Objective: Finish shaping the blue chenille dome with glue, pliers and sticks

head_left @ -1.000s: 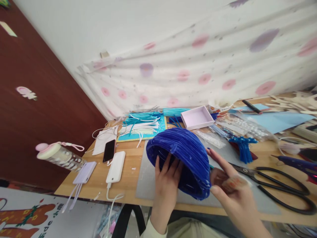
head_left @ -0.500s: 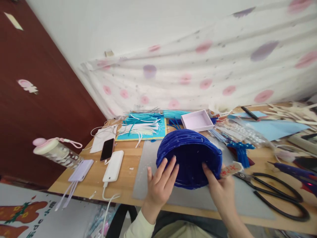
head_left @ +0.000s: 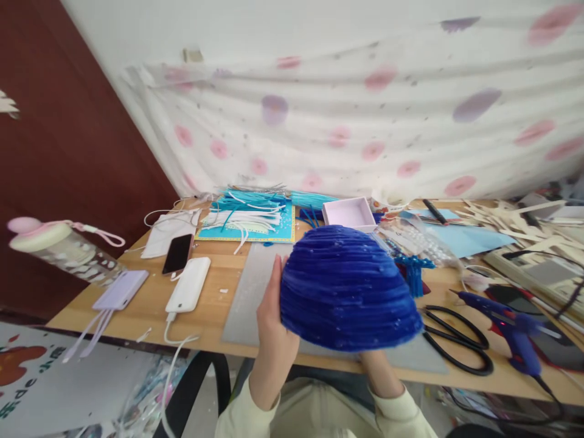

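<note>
A deep-blue domed bowl shape (head_left: 349,289), its outside ribbed with rows of fuzzy strands, is held up in front of me with the rounded side showing. My left hand (head_left: 274,316) grips its left edge, thumb and fingers pressed along the side. Of my right hand (head_left: 371,362) only the wrist and a bit of the heel show below the rim; its fingers are hidden behind or inside the bowl. Black-handled scissors (head_left: 460,340) lie on the table to the right, their blades hidden by the bowl.
Right of the scissors lies a blue glue gun (head_left: 506,328) with a cord. At the back are a lilac box tray (head_left: 349,214) and bundles of pipe cleaners (head_left: 246,213). On the left sit a white power bank (head_left: 188,285), a phone (head_left: 177,253) and a bottle (head_left: 68,252).
The bowl has turned over from its open hollow side to its rounded outside. My left hand moved from the rim to the left edge; my right hand's fingers went out of sight.
</note>
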The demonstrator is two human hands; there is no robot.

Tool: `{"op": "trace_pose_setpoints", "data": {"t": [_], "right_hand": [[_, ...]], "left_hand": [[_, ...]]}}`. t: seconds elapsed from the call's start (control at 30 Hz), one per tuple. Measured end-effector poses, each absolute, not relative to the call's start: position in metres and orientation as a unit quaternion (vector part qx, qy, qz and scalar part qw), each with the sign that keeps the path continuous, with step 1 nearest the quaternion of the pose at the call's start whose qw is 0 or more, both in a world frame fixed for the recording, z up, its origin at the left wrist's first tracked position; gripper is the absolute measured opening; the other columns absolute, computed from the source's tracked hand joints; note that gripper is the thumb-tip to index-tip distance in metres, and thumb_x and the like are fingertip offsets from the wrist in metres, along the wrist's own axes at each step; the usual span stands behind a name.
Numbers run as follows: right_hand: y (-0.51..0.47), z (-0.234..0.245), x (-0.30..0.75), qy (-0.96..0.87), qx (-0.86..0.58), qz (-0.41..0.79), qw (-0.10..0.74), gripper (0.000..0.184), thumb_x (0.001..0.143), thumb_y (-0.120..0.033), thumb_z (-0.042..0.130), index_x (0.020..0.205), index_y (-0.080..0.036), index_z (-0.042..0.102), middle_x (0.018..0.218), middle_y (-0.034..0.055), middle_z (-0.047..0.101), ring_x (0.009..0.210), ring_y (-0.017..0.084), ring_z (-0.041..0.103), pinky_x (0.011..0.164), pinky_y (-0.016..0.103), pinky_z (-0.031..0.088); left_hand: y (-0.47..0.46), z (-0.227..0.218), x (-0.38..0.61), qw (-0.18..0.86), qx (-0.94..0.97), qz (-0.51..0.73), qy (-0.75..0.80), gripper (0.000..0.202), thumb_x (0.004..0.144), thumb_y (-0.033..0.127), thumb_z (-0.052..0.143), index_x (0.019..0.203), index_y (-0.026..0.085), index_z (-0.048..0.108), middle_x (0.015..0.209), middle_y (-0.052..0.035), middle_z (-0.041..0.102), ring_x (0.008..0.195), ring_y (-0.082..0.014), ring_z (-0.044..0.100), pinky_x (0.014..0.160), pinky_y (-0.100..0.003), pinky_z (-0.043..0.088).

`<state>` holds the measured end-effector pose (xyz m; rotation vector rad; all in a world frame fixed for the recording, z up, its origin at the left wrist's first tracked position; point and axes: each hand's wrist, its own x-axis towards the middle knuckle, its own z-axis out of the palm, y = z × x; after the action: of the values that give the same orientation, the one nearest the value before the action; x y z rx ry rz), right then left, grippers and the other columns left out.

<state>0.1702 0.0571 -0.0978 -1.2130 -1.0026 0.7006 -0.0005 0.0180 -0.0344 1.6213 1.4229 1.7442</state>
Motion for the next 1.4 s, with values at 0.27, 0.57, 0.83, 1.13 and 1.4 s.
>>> {"op": "trace_pose_setpoints", "data": {"t": [0.27, 0.57, 0.83, 1.13, 1.4], "right_hand": [[0.038, -0.067, 0.155, -0.347, -0.418, 0.407, 0.735, 0.03, 0.085, -0.053, 0.07, 0.089, -0.024, 0.065, 0.065, -0.0073, 0.046, 0.047, 0.007, 0.032, 0.041, 0.019, 0.029], [0.021, -0.028, 0.154, -0.356, -0.375, 0.551, 0.655, 0.046, 0.07, -0.062, 0.081, 0.065, -0.02, 0.066, 0.053, -0.0065, 0.038, 0.046, 0.007, 0.025, 0.04, 0.02, 0.021], [0.018, -0.013, 0.15, -0.151, -0.293, 0.757, 0.565, 0.042, 0.062, -0.042, 0.094, 0.07, -0.019, 0.06, 0.06, -0.0089, 0.05, 0.044, 0.002, 0.022, 0.033, 0.012, 0.021], [0.034, -0.028, 0.162, -0.096, -0.262, 0.77, 0.574, 0.04, 0.058, -0.035, 0.097, 0.065, -0.019, 0.061, 0.056, -0.0085, 0.055, 0.042, 0.004, 0.033, 0.031, 0.012, 0.03], [0.008, -0.009, 0.142, -0.143, -0.393, 0.695, 0.585, 0.053, 0.051, -0.059, 0.094, 0.07, -0.017, 0.068, 0.067, 0.0003, 0.068, 0.052, 0.007, 0.052, 0.029, 0.01, 0.019]], "left_hand": [[0.026, -0.041, -0.021, 0.059, 0.547, 0.629, 0.549, 0.065, 0.094, 0.011, 0.053, 0.156, 0.025, 0.04, 0.15, -0.0123, 0.058, 0.136, -0.0235, 0.057, 0.113, -0.036, 0.046], [0.024, -0.037, -0.025, -0.037, 0.615, 0.569, 0.544, 0.076, 0.092, 0.001, 0.047, 0.16, 0.029, 0.03, 0.154, -0.0111, 0.054, 0.142, -0.0209, 0.051, 0.115, -0.033, 0.044], [0.017, -0.035, -0.013, -0.033, 0.633, 0.549, 0.545, 0.07, 0.089, 0.003, 0.053, 0.155, 0.027, 0.041, 0.142, -0.011, 0.065, 0.129, -0.0227, 0.063, 0.105, -0.035, 0.053], [0.023, -0.052, -0.02, 0.032, 0.705, 0.52, 0.482, 0.078, 0.085, 0.003, 0.053, 0.157, 0.028, 0.036, 0.153, -0.0132, 0.054, 0.143, -0.0277, 0.049, 0.117, -0.049, 0.039], [0.022, -0.061, -0.01, 0.117, 0.698, 0.522, 0.476, 0.11, 0.066, -0.015, 0.032, 0.163, 0.035, 0.018, 0.169, -0.0031, 0.029, 0.155, -0.0205, 0.027, 0.126, -0.044, 0.029]]}}
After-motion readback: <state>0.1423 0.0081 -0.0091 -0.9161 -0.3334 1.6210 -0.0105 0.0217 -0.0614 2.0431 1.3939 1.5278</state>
